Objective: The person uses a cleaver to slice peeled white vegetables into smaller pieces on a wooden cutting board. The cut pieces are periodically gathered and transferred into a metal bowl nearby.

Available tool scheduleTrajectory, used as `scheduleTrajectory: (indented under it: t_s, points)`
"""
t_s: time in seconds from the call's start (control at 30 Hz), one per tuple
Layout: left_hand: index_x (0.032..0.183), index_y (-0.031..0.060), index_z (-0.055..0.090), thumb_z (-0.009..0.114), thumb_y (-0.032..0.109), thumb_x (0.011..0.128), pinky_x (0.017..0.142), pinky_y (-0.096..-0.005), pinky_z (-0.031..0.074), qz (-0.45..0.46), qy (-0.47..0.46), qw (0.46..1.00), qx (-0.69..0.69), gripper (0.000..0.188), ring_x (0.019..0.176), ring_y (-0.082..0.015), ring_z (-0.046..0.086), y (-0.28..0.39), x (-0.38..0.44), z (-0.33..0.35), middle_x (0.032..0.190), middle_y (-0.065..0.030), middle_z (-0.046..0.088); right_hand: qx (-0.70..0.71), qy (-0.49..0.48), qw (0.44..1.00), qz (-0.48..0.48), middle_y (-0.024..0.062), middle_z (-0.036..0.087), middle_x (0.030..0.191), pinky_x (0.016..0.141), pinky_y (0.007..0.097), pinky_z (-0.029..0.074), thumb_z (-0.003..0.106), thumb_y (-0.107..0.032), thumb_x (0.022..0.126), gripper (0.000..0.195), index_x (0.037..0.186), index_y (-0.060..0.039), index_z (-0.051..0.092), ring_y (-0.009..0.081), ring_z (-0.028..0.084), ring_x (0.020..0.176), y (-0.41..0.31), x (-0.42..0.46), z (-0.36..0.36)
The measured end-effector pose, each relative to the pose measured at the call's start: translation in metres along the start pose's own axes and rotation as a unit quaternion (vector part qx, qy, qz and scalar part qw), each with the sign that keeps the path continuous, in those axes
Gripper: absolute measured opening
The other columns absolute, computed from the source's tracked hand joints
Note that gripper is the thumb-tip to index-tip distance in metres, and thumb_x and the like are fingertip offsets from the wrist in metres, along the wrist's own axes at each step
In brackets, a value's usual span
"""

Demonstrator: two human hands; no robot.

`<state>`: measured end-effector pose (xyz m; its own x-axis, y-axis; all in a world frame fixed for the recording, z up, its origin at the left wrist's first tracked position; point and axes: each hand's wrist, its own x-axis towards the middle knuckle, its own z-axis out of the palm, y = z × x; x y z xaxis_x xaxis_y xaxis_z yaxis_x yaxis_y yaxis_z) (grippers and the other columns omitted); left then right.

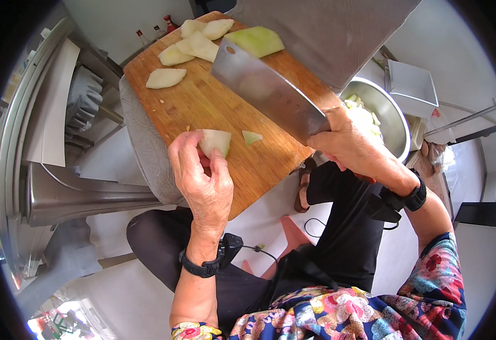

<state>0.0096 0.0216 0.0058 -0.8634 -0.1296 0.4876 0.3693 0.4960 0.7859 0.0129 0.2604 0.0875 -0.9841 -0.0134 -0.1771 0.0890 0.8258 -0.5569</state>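
Between the thumb and fingers of my left hand [201, 174] is a pale piece of melon or gourd [216, 141], held at the near left part of a wooden cutting board [256, 170]. My right hand [350, 136] grips a Chinese cleaver [265, 89] by its handle. The broad blade slants across the board, pointing to the far left. A small green-edged scrap [252, 137] lies just right of the held piece. Toward the far end rest several pale cut pieces [197, 46], a single pale piece [166, 78], and a larger green-skinned piece [256, 40] partly behind the blade.
A steel bowl [394, 114] with cut pale-green pieces stands right of the board. Beyond it is a white bin [413, 85]. Bottles [169, 24] stand past the board's far left edge. A grey cloth-covered surface [316, 34] lies beyond. A metal frame [91, 197] is at left.
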Motion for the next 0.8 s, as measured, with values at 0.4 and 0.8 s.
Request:
scheduleTrajectory:
  t_s: [0.4, 0.8]
  points:
    - [0.111, -0.0044, 0.062, 0.071, -0.009, 0.075, 0.083, -0.0432, 0.050, 0.240, -0.035, 0.946, 0.215, 0.038, 0.097, -0.0341, 0.056, 0.020, 0.014, 0.001, 0.115, -0.0172, 0.058, 0.482, -0.069, 0.866, 0.113, -0.0006, 0.047, 0.054, 0.043, 0.0262, 0.038, 0.065, -0.012, 0.090, 0.021, 0.074, -0.0038, 0.054, 0.0081, 0.041, 0.042, 0.028, -0.012, 0.019]
    - [0.086, -0.0056, 0.054, 0.062, -0.011, 0.073, 0.077, -0.0435, 0.051, 0.239, -0.265, 0.893, 0.276, 0.016, 0.092, -0.0365, 0.054, 0.027, 0.023, 0.028, 0.094, -0.0205, 0.053, 0.622, -0.081, 0.765, 0.145, -0.0019, 0.042, 0.057, 0.040, 0.0267, 0.036, 0.067, -0.005, 0.088, 0.012, 0.088, -0.0053, 0.055, 0.0085, 0.040, 0.042, 0.044, -0.010, 0.037]
